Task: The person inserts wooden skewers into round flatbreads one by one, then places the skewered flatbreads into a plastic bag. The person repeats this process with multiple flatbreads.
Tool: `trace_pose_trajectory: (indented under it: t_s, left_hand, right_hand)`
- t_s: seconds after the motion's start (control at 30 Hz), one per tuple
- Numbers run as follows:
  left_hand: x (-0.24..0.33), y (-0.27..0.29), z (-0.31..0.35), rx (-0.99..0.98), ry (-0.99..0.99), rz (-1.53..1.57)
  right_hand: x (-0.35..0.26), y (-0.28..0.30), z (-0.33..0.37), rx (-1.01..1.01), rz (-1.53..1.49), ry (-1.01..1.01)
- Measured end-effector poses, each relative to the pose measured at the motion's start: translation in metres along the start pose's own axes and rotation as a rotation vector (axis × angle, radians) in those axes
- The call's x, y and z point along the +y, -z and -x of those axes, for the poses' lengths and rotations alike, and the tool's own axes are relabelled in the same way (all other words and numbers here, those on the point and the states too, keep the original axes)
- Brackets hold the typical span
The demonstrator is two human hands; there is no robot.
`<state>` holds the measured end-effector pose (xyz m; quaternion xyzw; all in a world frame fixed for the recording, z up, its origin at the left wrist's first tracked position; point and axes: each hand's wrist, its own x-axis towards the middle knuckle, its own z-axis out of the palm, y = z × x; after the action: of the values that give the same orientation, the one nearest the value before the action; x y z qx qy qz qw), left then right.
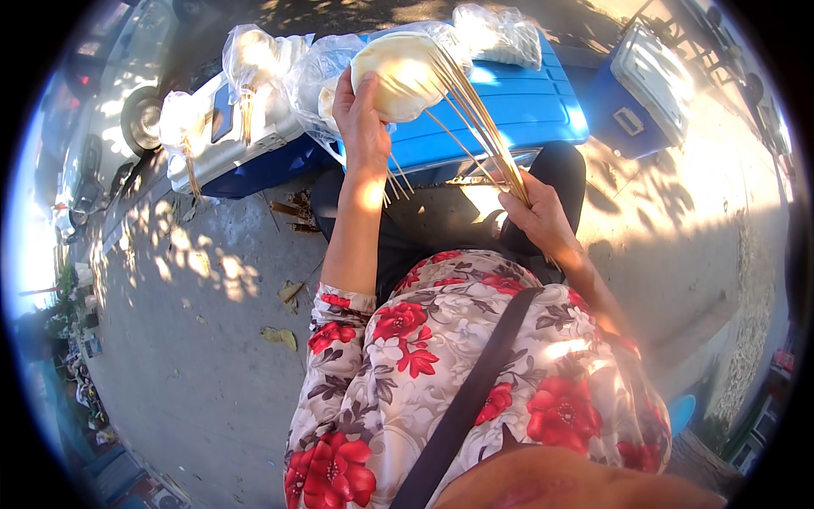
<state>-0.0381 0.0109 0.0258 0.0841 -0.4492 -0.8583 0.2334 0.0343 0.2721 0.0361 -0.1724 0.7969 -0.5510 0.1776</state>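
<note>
My left hand (365,127) grips a pale, round, flat disc (397,78) by its left edge, thumb on top, above the blue lid. It looks soft; whether it is one piece or a stack I cannot tell. In my right hand (543,212) is a bundle of thin wooden skewers (487,136), held near its lower end. Their upper ends fan out and reach the right side of the disc. A clear plastic bag (309,85) lies just left of my left hand. A few more skewers (397,182) stick out below that hand.
Ahead stands a box with a blue lid (534,110), a plastic bag (500,36) on it. To the left, a white-lidded cooler (271,127) carries a dark flat object (222,114) and bagged skewered pieces (253,55). Another blue-and-white cooler (632,102) is at right. Dry leaves (280,338) lie on the ground.
</note>
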Motion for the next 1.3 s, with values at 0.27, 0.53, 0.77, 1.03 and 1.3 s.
trace_pose_trajectory:
  t_s: [0.27, 0.53, 0.77, 1.03, 1.3]
  left_hand:
    - [-0.009, 0.0, 0.007, -0.075, -0.037, -0.038]
    - [-0.013, -0.013, 0.026, -0.153, 0.08, 0.057]
    - [-0.019, -0.022, 0.039, -0.141, 0.153, 0.056]
    - [-0.025, -0.029, 0.046, -0.16, 0.148, 0.057]
    - [-0.012, -0.004, 0.019, -0.239, 0.233, 0.158]
  right_hand:
    - [0.002, 0.002, -0.001, -0.002, -0.008, -0.012]
    - [0.023, -0.014, -0.016, 0.084, -0.025, 0.13]
    - [0.015, -0.018, -0.029, 0.063, -0.065, 0.084]
    - [0.016, -0.028, -0.048, 0.151, -0.083, 0.207]
    - [0.008, -0.006, -0.025, 0.079, -0.045, 0.033]
